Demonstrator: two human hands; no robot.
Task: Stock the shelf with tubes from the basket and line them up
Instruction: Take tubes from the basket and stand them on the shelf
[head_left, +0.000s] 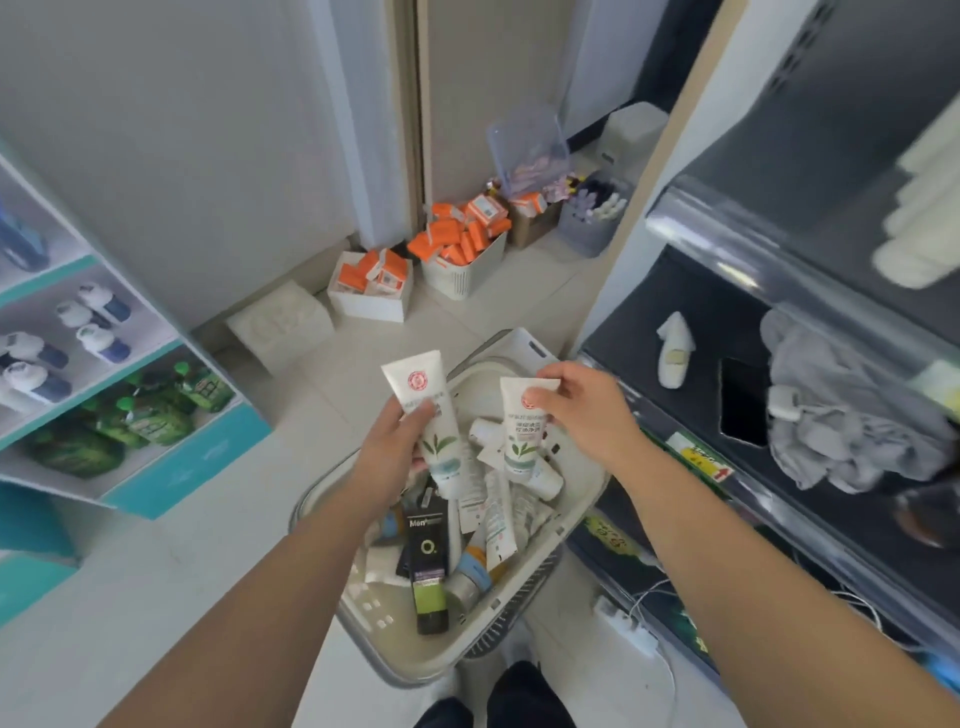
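Each hand holds one white tube above the basket (582, 499) on the floor. The left hand (395, 441) has its grip closed around the middle of the left tube (423, 410), crimped end up. The right hand (582, 410) pinches the right tube (522, 431) near its crimped end. More tubes lie jumbled in the basket, among them one black tube (428, 561). A single white tube (674, 349) lies on the dark shelf (675, 415) at right.
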